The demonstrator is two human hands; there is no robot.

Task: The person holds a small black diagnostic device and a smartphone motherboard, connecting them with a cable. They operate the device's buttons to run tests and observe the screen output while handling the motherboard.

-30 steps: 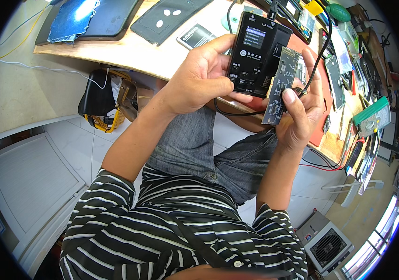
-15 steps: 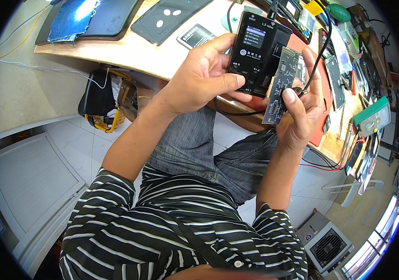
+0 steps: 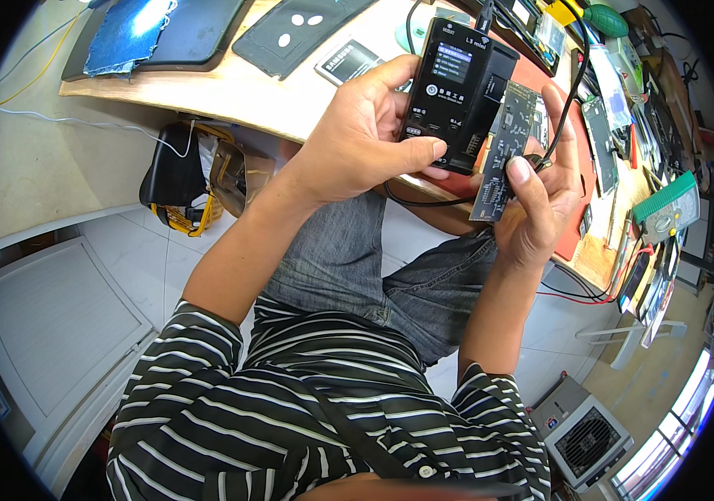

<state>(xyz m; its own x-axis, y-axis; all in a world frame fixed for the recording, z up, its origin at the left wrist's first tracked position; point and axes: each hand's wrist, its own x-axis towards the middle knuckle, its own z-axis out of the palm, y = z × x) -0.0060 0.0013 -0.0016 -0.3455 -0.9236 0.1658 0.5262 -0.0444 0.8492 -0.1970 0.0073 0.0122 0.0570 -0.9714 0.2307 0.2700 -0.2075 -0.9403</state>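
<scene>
My left hand (image 3: 365,129) is closed round a black handheld tester (image 3: 455,100) with a small lit screen near its top. The left thumb lies on the buttons at the tester's lower end. A black cable (image 3: 485,15) is plugged into its upper edge. Beside it, my right hand (image 3: 540,184) grips a narrow dark circuit board (image 3: 507,146), thumb on its face. The board stands close to the tester's right side, and I cannot tell whether they touch. Part of a black cable passes by the right fingers, and what the board's back rests on is hidden.
On the wooden table (image 3: 198,104) lie a battery (image 3: 347,60), a black back panel (image 3: 294,33) and a blue cloth (image 3: 131,37). A red-orange mat (image 3: 570,242) runs under my hands. Further right stand a green-edged analog multimeter (image 3: 666,209) and several tools and boards.
The tester has tilted and shifted slightly in my left hand, and the left thumb has moved a little to the right across its buttons. My right hand and the board look nearly unchanged.
</scene>
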